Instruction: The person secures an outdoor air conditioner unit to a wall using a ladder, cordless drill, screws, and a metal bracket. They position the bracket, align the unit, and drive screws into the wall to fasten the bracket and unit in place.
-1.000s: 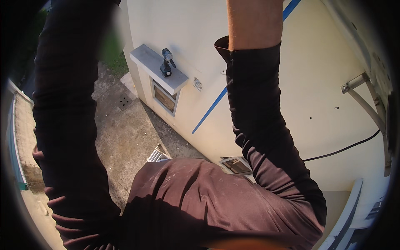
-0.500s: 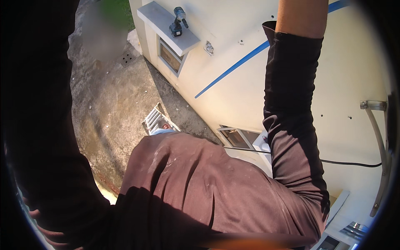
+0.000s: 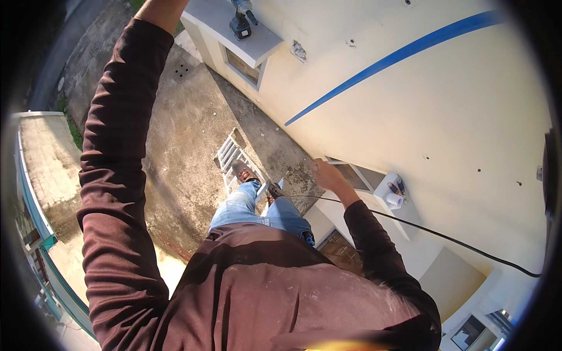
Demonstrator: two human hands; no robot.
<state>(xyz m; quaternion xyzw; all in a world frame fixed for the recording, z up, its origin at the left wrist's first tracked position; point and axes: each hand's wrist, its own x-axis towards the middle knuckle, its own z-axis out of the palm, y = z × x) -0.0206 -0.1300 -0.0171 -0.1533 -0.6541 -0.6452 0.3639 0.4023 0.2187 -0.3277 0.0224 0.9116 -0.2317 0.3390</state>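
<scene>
My left arm (image 3: pixel 120 134) reaches up along the left side in a dark brown sleeve. Its bare wrist runs out of the top edge, so my left hand is out of sight. Lower and to the right of centre is my right hand (image 3: pixel 329 175), fingers curled closed; whatever they may hold is hidden. Near it a black cable (image 3: pixel 445 234) runs past my right forearm and along the wall. Below me my feet stand on a white ladder (image 3: pixel 229 157).
On a window ledge (image 3: pixel 202 14) sits a cordless drill (image 3: pixel 241 20). The cream wall (image 3: pixel 445 123) carries a blue stripe (image 3: pixel 392 61) and several small holes. A lower ledge (image 3: pixel 410 219) holds red-and-black tools (image 3: pixel 398 186) and a white roll (image 3: pixel 394 200). Concrete ground (image 3: pixel 187 140) lies far below.
My right arm has come down from above the top edge, bringing its hand into view. My left arm has shifted inward. The view has tilted, showing more of my legs and the ladder.
</scene>
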